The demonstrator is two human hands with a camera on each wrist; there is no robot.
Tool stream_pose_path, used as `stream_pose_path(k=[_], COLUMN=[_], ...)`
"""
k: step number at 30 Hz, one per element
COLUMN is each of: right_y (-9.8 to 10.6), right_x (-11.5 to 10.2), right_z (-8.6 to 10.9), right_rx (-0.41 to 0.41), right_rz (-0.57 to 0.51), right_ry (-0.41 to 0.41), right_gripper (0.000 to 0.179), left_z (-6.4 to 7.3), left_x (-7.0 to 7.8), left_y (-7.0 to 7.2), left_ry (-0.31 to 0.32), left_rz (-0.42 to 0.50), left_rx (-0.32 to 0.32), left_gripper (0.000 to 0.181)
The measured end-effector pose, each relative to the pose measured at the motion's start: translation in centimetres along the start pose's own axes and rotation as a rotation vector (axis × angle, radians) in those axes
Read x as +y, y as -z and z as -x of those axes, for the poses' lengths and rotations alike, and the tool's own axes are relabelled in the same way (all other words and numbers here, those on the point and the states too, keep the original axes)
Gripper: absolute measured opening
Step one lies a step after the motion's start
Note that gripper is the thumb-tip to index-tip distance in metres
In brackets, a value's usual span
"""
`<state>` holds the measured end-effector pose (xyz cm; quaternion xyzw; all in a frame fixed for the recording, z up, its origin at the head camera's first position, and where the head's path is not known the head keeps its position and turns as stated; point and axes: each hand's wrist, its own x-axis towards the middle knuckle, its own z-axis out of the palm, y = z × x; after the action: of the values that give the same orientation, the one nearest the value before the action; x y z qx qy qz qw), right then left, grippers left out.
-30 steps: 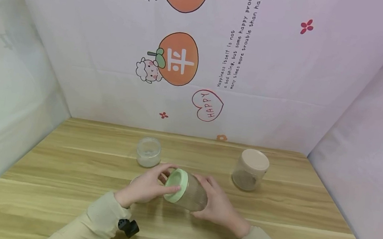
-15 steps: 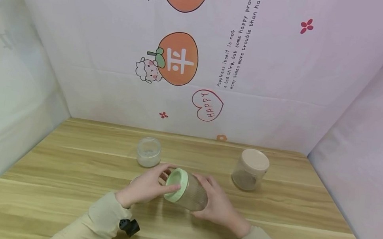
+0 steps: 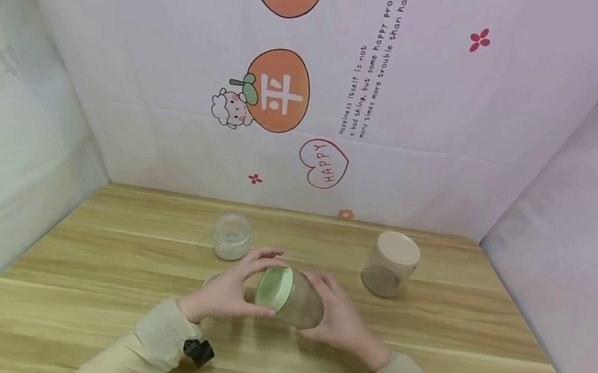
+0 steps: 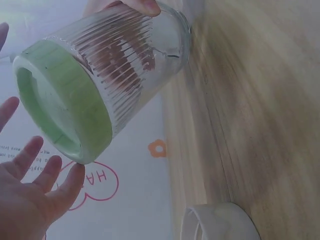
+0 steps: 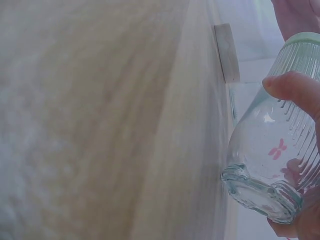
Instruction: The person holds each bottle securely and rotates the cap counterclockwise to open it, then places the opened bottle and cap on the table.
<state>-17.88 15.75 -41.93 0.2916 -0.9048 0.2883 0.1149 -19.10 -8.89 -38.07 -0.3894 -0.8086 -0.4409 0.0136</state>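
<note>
A clear ribbed glass jar (image 3: 304,302) with a pale green lid (image 3: 274,288) is held tilted above the table, lid toward the left. My right hand (image 3: 341,322) grips its body, with the thumb and fingers wrapped round the glass in the right wrist view. My left hand (image 3: 224,295) is beside the lid, its fingers spread and fairly straight. In the left wrist view a fingertip is close to the lid's rim; whether it touches I cannot tell. Behind the left hand a white round lid-like piece (image 4: 220,222) lies on the table, mostly hidden in the head view.
A small lidless clear glass jar (image 3: 232,237) stands toward the back left of the wooden table (image 3: 455,330). At the back right is a clear jar with a beige lid (image 3: 393,263). White printed cloth (image 3: 417,132) encloses the back and sides.
My left hand has loosened from the green lid; its fingers have spread and lifted away. My right hand and the jar stay where they were.
</note>
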Motion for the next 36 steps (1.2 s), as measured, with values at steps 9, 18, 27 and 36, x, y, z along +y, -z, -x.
stream_pose_path(k=[9,18,27,36], right_y=[-0.01,0.04,0.01,0.11], right_x=[-0.08,-0.19,-0.10,-0.19], right_z=[0.04,0.05,0.06,0.07], right_rx=[-0.008,-0.014,-0.022,-0.024], right_rz=[-0.006,-0.006,-0.006,-0.018], right_ry=[0.000,-0.005,0.006,0.011], right_gripper=[0.100,0.100,0.100,0.102], left_z=[0.40,0.65,0.76,0.84], left_x=[-0.16,-0.59,-0.53,-0.53], left_y=[0.09,0.16,0.47,0.42], left_ry=[-0.068,-0.088,-0.084,-0.081], left_rz=[-0.059,-0.058,-0.067,-0.047], left_rx=[-0.037,-0.067,-0.117,-0.099], left_gripper=[0.072,0.072,0.071,0.070])
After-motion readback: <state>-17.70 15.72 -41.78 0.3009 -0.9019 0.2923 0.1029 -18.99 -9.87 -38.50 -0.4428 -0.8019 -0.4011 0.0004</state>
